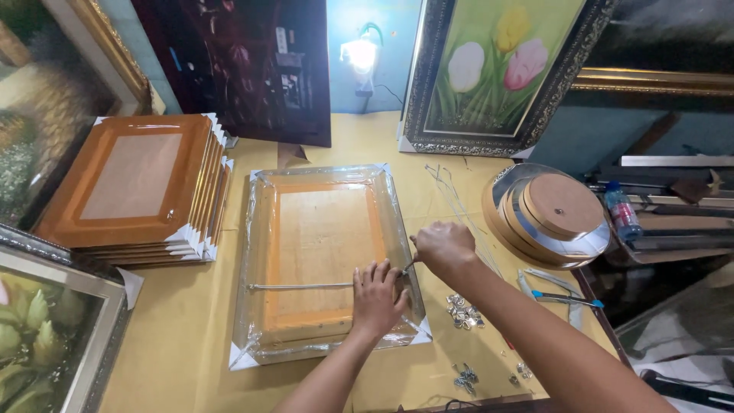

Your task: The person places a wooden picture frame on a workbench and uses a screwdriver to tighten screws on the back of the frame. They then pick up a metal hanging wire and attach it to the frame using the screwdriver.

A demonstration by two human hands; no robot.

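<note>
Far left of the fingers, a framed flower painting [46, 336] leans at the tabletop's [183, 336] edge. Above it, well left of the hands, sits a stack of brown frames [138, 187] with white corner guards, just beside the wrapped frame [325, 260] and leaving only a thin strip between them.

The wrapped frame lies face down in the middle of the yellow tabletop, under both hands. It is orange-brown wood sealed in clear shiny plastic, with white guards at its corners and a pale backing board. A wire [302, 287] runs across its back, from the left rail to the fingers.

The left hand [376, 297] rests flat on the lower right part of the backing, fingers spread wide, pressing down. The right hand [443, 246] is just right of it, fingers pinched narrow on a thin tool at the frame's right rail.

Right of the fingers lie small metal clips [463, 312], loose wires [459, 203] and pliers [562, 294]. Further right stands a pile of round frames [547, 218], then a bottle [623, 213]. Bare tabletop shows below the frame and at its left.
</note>
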